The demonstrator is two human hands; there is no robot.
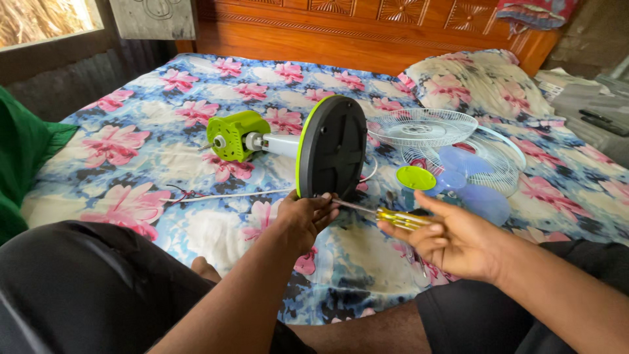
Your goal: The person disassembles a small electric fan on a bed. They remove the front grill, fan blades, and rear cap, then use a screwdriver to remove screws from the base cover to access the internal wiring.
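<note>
Right hand (452, 242) loosely holds a screwdriver (386, 215), shaft pointing left to the base (333, 147); left hand (304, 213) seemingly pinches its tip there.

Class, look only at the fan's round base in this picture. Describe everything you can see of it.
The round base is a flat disc, dark grey underneath with a lime-green rim, seemingly plastic. It stands on edge on the flowered bedsheet, its underside facing the camera. A pale stem joins it to the green motor housing lying behind. The left hand touches its lower edge, where the tip of the yellow-handled screwdriver in the right hand also points.
</note>
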